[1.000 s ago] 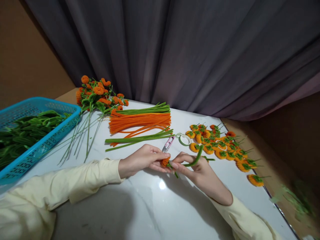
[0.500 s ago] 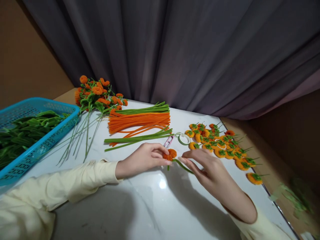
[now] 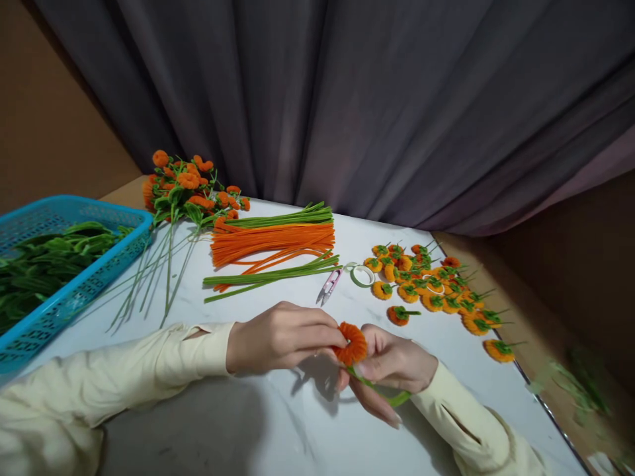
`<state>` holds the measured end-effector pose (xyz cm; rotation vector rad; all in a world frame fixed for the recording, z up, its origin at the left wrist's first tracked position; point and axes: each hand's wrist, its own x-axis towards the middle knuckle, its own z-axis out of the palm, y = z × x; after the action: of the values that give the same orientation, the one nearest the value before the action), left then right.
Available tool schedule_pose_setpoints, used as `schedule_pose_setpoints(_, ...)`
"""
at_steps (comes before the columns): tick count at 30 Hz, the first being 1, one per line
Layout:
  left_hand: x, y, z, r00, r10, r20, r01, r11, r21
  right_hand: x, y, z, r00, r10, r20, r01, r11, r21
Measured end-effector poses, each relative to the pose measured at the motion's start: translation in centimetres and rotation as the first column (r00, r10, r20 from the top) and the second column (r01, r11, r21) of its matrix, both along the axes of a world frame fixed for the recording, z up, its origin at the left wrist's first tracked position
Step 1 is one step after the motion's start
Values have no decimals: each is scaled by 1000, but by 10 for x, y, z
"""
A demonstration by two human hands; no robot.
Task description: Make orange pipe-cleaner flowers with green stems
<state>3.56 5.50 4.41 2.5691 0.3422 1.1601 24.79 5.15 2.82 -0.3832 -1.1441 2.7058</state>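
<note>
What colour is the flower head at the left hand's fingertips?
The flower head is orange, best seen in the head view.

No text, label or number can be read.

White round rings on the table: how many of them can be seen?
2: one ring beside the pink-handled metal snips, another ring among the fuzzy orange flower heads. More may be hidden there.

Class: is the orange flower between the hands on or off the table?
Off: the left hand holds the orange flower up, shadows on the table beneath.
</note>
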Motion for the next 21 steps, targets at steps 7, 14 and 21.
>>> schedule_pose_setpoints(7, 2, -5, 1, 998, -3, -59, 1, 1000, -28, -3, -7, 18, 988, -97, 117, 79, 986, 149)
schedule_pose_setpoints(14, 4, -7, -2, 999, 49, 14, -44, 968, -249, -3, -14, 48, 841, -428, 330, -77, 510, 857)
schedule_pose_setpoints(21, 14, -7, 3, 977, 192, -95, -191, 586, -787, -8, -30, 36, 687, -722, 77, -376, -263, 888)
